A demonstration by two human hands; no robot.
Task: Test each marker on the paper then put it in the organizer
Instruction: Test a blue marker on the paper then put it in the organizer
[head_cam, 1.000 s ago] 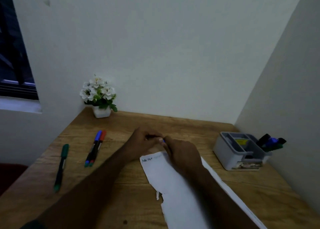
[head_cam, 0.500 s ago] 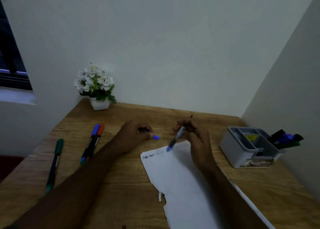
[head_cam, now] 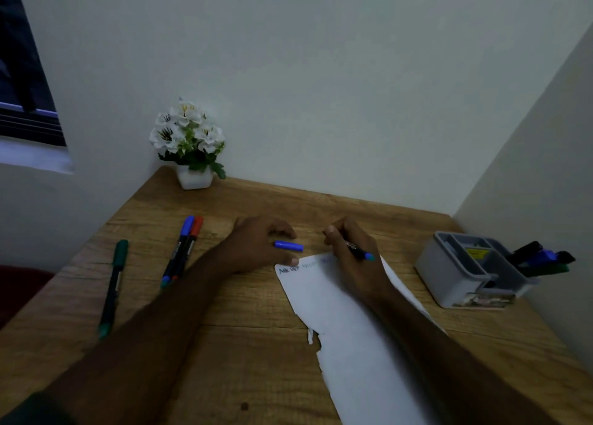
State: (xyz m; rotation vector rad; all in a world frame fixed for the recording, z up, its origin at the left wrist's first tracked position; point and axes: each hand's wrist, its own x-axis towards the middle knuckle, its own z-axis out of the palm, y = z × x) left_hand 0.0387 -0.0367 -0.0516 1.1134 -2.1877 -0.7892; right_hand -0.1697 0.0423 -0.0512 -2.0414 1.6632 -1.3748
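Well, the wooden desk [head_cam: 244, 344] fills the lower half of the frame, its near edge and left side cut off by the picture, and the room is dim enough that small details are murky. Running from the middle down to the bottom edge lies a long white sheet of paper [head_cam: 346, 344], ragged on its left side; its right part is hidden under the right forearm. Some dark writing sits at its top left corner, followed by fainter marks, too blurred to read.

At right centre stands a grey organizer [head_cam: 449, 273] with several compartments. Dark markers [head_cam: 542, 259] with black, blue and green ends lean out of its right side; which compartment holds them I cannot tell. A white pot of white flowers [head_cam: 189, 142] sits in the desk's far left corner.

At left centre a green marker [head_cam: 113, 283] lies alone, and nearer the middle a blue marker [head_cam: 178, 248] and a red marker [head_cam: 186, 248] lie side by side, touching.

The right hand [head_cam: 356, 257] grips a dark marker with a blue end [head_cam: 361, 251] at the top of the paper; its tip is hidden behind the fingers, so contact with the sheet cannot be made out. The left hand [head_cam: 256, 248] rests on the desk just left of the paper, fingers curled about a small blue cap [head_cam: 288, 246] that pokes out to the right.
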